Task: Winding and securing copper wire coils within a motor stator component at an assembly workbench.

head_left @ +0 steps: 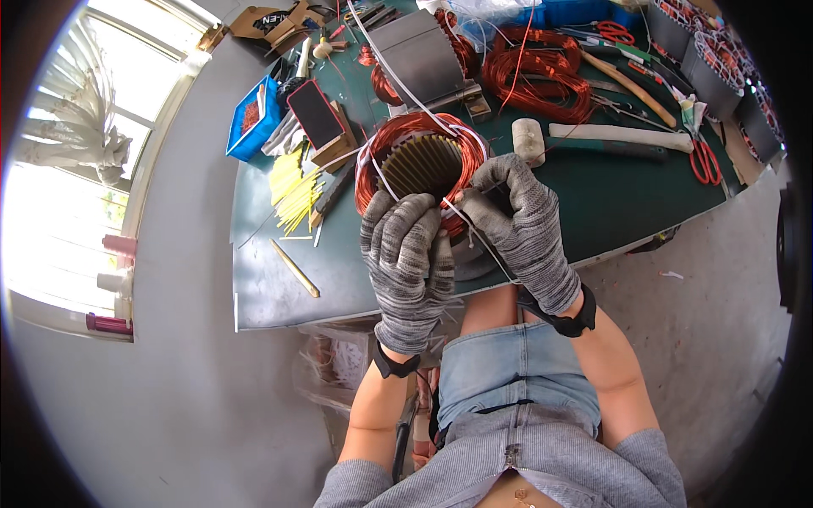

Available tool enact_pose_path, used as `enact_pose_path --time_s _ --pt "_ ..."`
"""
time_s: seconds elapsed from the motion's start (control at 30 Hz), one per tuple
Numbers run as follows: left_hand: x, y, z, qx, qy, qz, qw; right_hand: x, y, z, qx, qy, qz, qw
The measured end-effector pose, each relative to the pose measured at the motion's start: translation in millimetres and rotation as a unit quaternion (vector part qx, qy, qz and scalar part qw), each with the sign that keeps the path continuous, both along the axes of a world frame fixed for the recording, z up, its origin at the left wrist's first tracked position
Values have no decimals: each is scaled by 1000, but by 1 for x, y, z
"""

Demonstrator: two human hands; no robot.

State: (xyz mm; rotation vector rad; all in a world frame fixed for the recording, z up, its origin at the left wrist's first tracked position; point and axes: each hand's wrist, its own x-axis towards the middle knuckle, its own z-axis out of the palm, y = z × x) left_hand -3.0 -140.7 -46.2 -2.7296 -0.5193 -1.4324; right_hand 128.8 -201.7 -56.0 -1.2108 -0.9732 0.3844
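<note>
A motor stator (421,165) stands near the table's front edge, its bore lined with yellowish slot strips. Orange-red copper winding (369,173) rings its top, with white lacing cord (387,179) looped around it in places. My left hand (406,262), in a grey knitted glove, curls its fingers over the near rim of the winding. Gloved alike, my right hand (525,229) pinches thumb and forefinger together at the winding's near right side. A white cord end shows beside those fingertips, and a thin dark line runs under the hand; what the pinch holds is partly hidden.
Behind is another grey stator (419,55); copper wire coils (546,80) lie right of it. A white-headed mallet (529,142) and red-handled scissors (705,161) lie at right. Left are yellow strips (295,190), a blue bin (254,118), a phone (320,114) and a stick (295,267).
</note>
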Motion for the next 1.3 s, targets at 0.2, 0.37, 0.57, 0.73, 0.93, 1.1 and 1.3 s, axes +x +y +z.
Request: enact_pose_path --time_s 0.2,0.37,0.57,0.73,0.93,1.1,1.3 --pt "9 -6 1 -29 -8 17 999 8 1 -11 22 28 29 999" --pt "10 -2 0 36 17 -7 999 8 2 -7 35 -3 5 999" --pt "8 3 -5 62 26 -16 998 6 3 1 0 -38 -11 999" --pt "8 4 -2 -6 26 -32 999 9 5 -8 47 -52 -1 998" --pt "7 3 -7 9 3 -3 1000 12 -2 -5 67 -49 57 995" --pt "7 -2 5 -41 44 -14 998 19 -5 -12 85 -161 82 980" --pt "6 3 -2 4 64 -29 998 13 -4 -12 76 -77 77 991"
